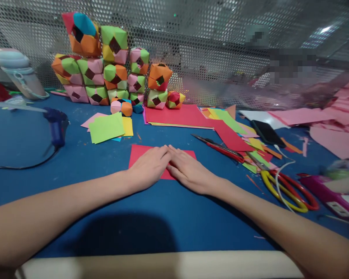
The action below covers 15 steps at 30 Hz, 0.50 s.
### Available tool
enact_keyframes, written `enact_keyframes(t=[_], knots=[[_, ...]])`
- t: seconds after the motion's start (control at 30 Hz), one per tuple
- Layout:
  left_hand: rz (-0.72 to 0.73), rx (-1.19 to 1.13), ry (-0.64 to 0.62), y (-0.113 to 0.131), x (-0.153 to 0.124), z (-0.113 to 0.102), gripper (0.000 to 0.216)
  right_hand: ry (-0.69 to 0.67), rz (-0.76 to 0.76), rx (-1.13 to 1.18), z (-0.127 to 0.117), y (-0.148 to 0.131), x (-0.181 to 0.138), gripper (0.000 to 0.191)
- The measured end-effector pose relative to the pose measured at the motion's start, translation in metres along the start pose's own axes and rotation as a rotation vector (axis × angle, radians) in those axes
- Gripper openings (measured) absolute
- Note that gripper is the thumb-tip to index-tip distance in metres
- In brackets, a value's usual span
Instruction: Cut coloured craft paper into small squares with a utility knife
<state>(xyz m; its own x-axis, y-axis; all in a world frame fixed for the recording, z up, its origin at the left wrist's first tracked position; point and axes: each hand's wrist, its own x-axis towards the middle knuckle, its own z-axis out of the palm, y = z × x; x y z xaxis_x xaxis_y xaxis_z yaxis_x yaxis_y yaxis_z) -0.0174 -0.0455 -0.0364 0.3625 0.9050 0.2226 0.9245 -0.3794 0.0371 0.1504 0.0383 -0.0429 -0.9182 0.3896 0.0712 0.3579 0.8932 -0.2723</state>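
As the view was recorded, a red paper sheet (137,152) lay flat on the blue tabletop (75,193), centrally placed and taken as the hub of the clock for the positions below. The left hand (150,162) rested palm down over its nine o'clock half, fingers extended and clamped on nothing. The right hand (189,168) lay likewise over the three o'clock half, its fingertips meeting those of the left near the middle (what lay beneath the palms could not be told).

At ten o'clock, light green squares (106,128) overlapped sheets of other colours; beyond, between nine and ten, stood a blue glue gun (57,130). Folded paper blocks (114,77) were stacked at eleven. A red paper pile (174,114) was noted at twelve. Between two and three lay a pointed black-and-red tool (223,150) and, farther out, a dark phone (267,133). Scissors (282,190) with yellow and red handles occupied the space between three and four.
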Motion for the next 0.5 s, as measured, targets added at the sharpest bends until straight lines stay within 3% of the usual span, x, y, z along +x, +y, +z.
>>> enact_keyframes(t=[0.13, 0.27, 0.5], knots=[[0.018, -0.016, 0.016, -0.003, -0.001, 0.007, 0.038, -0.014, 0.028, -0.011, -0.002, -0.002, 0.002, 0.067], [-0.014, 0.015, -0.062, -0.003, -0.002, 0.005, 0.045, -0.024, 0.044, -0.021, -0.003, -0.004, 0.003, 0.074], [-0.221, 0.074, -0.206, -0.003, -0.007, -0.006, 0.056, 0.001, 0.143, -0.048, -0.001, 0.006, -0.006, 0.081]])
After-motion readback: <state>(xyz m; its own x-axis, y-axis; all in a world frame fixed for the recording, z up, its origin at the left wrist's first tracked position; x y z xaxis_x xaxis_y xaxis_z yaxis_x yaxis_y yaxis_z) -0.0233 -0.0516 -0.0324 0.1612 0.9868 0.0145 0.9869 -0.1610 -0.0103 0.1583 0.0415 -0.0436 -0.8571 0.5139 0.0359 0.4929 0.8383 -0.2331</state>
